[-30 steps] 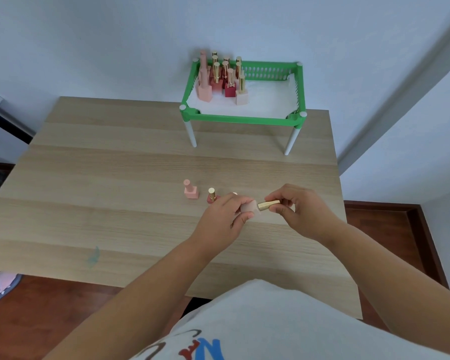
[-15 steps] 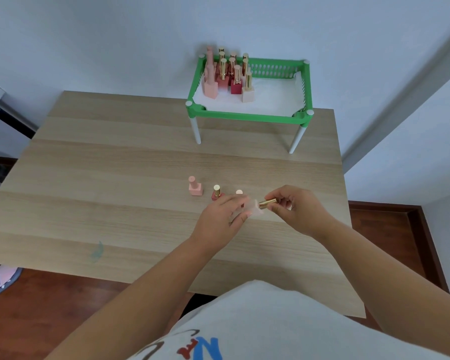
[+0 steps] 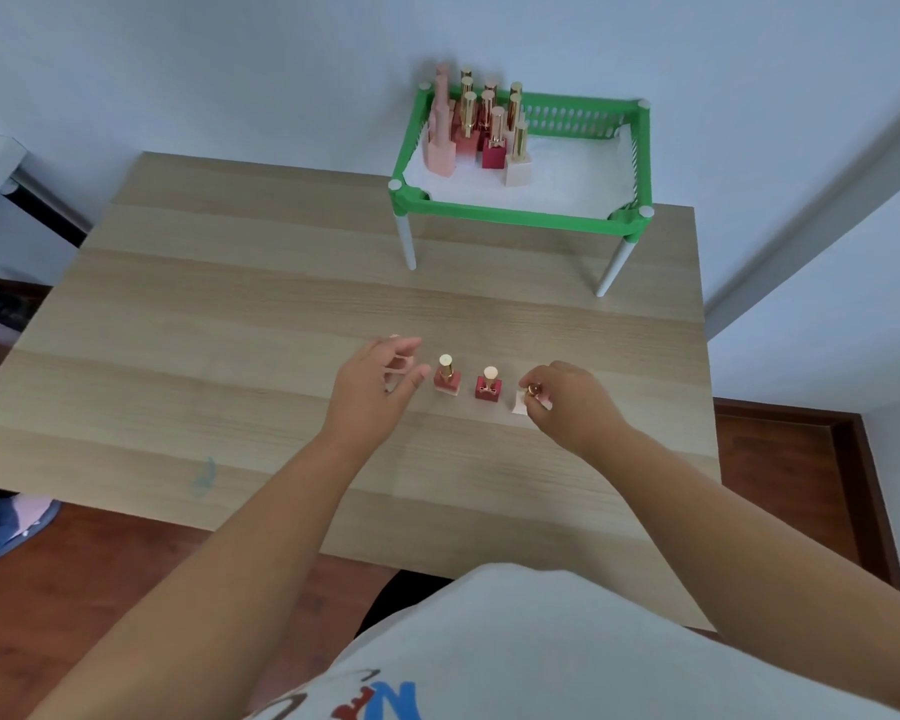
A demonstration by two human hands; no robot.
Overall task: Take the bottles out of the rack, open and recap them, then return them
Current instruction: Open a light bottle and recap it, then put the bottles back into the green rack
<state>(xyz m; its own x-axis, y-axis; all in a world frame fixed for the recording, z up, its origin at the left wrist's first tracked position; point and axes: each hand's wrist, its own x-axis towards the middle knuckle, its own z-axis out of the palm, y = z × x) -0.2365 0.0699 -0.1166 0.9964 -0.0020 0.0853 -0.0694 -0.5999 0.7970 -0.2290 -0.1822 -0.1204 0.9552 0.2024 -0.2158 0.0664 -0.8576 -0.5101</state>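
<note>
Wooden boards make up the worktop [image 3: 230,356], which stands against a pale wall with a brown floor below.

Nearest to us are the two hands. The right hand [image 3: 567,402] pinches the gold cap of a pale bottle [image 3: 519,405] that stands on the worktop. Its fingers are close together around the cap. The left hand [image 3: 372,389] is spread open and holds nothing I can see. It hovers just over a pink bottle [image 3: 401,363], which is mostly hidden behind the fingers.

Between the hands stand two more small bottles, a pink-red bottle [image 3: 447,379] and a red bottle [image 3: 488,388]. Both are upright with gold caps on.

Farther back is the green rack [image 3: 515,215] on white legs. More bottles [image 3: 481,132] stand packed in its left back corner. The rest of the rack looks bare.

These bottles look small and light, so one hand can lift each. They seem hard and smooth, maybe glass, so they could slip or break if dropped. They are tall and thin, so a bump could tip them over. I think it is best to hold the square bottom with one hand and twist the cap with the other.
</note>
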